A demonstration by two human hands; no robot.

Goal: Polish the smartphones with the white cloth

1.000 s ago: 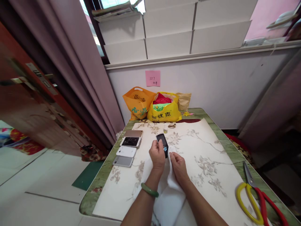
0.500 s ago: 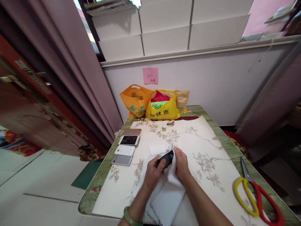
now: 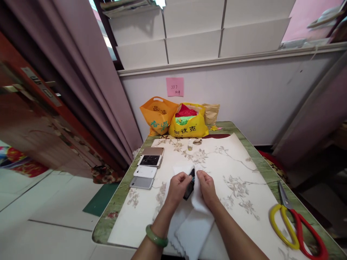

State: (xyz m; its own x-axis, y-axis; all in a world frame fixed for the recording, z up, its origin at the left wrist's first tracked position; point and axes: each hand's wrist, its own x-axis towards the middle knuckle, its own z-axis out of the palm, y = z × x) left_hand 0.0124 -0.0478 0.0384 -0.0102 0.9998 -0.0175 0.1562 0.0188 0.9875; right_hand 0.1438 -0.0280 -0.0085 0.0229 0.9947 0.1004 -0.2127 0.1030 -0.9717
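My left hand (image 3: 179,186) is closed on a small black phone (image 3: 189,192), its fingers pinched near the upper part. The phone is turned steeply, so only a narrow strip of it shows. Folds of a white cloth (image 3: 193,231) lie against the phone's right side. My right hand (image 3: 207,186) grips that cloth close beside the phone; the fingers behind the cloth are hidden. The rest of the cloth spreads in layers down toward my body, and it has a zigzag edge.
Several phones lie in a column at left, including a silver one (image 3: 141,183) and one with a dark screen (image 3: 150,160). Large scissors (image 3: 284,209) rest at right. An orange bag (image 3: 157,113), a yellow bag (image 3: 189,126) and a small bottle (image 3: 190,145) stand at the back.
The phone has turned from lying slantwise, face showing, to a steep, nearly edge-on pose. My left hand has shifted its fingers toward the phone's upper part, closer to my right hand.
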